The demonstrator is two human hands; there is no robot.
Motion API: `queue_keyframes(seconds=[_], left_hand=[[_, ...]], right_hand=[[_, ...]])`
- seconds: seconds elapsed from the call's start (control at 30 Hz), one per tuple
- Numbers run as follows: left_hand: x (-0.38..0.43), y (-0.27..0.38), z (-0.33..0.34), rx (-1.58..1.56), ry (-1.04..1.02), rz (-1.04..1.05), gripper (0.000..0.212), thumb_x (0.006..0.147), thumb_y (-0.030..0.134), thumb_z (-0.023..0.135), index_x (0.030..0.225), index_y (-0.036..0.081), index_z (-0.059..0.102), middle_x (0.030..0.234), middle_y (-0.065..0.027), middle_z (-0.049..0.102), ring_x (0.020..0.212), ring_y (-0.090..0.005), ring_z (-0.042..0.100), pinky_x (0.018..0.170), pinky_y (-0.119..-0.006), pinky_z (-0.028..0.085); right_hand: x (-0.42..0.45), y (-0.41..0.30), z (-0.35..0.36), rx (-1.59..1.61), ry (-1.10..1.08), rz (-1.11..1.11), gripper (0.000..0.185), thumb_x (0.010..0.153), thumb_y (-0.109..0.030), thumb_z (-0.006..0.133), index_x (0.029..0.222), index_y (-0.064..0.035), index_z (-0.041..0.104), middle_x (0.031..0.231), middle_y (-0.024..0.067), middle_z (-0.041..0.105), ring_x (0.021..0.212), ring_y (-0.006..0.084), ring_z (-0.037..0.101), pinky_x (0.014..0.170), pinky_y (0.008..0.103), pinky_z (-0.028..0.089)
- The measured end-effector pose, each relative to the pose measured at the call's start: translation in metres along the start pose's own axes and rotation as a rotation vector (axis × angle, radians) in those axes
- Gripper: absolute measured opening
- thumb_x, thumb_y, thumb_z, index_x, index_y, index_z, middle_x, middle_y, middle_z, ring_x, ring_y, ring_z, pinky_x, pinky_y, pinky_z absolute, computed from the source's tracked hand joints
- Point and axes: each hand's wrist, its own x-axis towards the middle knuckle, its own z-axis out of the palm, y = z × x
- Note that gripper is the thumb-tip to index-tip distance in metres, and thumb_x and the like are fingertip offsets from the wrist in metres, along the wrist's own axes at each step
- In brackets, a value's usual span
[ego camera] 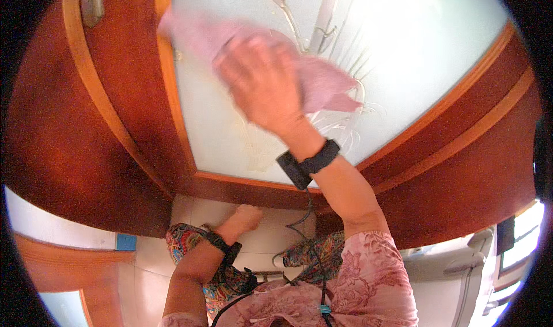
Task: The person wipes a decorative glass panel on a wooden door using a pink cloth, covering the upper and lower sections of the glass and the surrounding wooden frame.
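Observation:
My right hand (263,85) is spread over a pink cloth (326,83) and presses it against a frosted glass panel (224,141). Hand and cloth are blurred. The panel has an etched plant pattern, partly covered by the cloth, and sits in a reddish-brown wooden door (116,89). One end of the cloth reaches the panel's left wooden trim (175,98). Lower down, my left hand (248,218) hangs in front of my knee, below the door's bottom rail (255,193). Its fingers are curled in and nothing shows in them.
Black straps with small boxes circle both wrists, and a dark cable (309,206) runs from the right one. A metal door fitting (92,3) is at upper left. Pale floor tiles (198,208) lie below. Another wooden panel (77,266) stands at lower left.

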Motion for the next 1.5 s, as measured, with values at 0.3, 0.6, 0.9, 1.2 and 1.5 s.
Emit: queue_keyframes(seconds=[0.3,0.6,0.9,1.2,1.5], left_hand=[[0.016,-0.014,0.026,-0.057,0.166,-0.024,0.018,0.070,0.013,0.048,0.075,0.006,0.063,0.080,-0.0128,0.061,0.076,-0.0286,0.059,0.065,-0.040,0.046],[0.033,-0.015,0.017,-0.016,-0.071,-0.021,0.023,0.072,0.015,0.049,0.089,0.006,0.062,0.092,-0.0144,0.059,0.086,-0.0292,0.057,0.068,-0.041,0.046],[0.027,-0.020,0.032,-0.027,0.032,0.048,0.017,0.069,0.014,0.050,0.075,0.005,0.063,0.077,-0.0130,0.061,0.072,-0.0311,0.059,0.058,-0.042,0.047],[0.021,0.014,0.043,-0.161,0.011,0.250,0.020,0.072,0.016,0.047,0.074,0.003,0.062,0.077,-0.0144,0.061,0.071,-0.0324,0.058,0.054,-0.043,0.046],[0.040,0.032,0.029,-0.143,-0.132,0.241,0.024,0.075,0.017,0.043,0.078,0.001,0.061,0.081,-0.0159,0.060,0.078,-0.0351,0.057,0.057,-0.049,0.045]], right_hand=[[-0.190,-0.129,0.170,0.244,-0.393,-0.595,0.050,0.077,-0.019,0.038,0.124,-0.0040,0.029,0.128,0.0085,0.028,0.117,0.0229,0.026,0.098,0.0349,0.018],[-0.165,-0.039,0.079,0.243,-0.565,-0.366,0.044,0.076,-0.018,0.044,0.118,-0.0077,0.037,0.118,0.0063,0.041,0.101,0.0227,0.042,0.086,0.0329,0.033],[0.004,0.169,-0.119,-0.399,0.142,0.134,0.060,0.069,-0.028,0.054,0.122,-0.0075,0.034,0.129,0.0175,0.026,0.121,0.0327,0.020,0.100,0.0434,0.013],[0.002,0.246,-0.152,-0.496,0.387,0.791,0.059,0.084,-0.040,0.032,0.125,0.0009,0.023,0.127,0.0252,0.024,0.119,0.0377,0.021,0.099,0.0440,0.013],[0.183,0.118,-0.116,-0.569,0.593,0.153,0.058,0.072,-0.040,0.047,0.122,-0.0136,0.035,0.115,0.0176,0.041,0.109,0.0356,0.035,0.091,0.0453,0.022]])
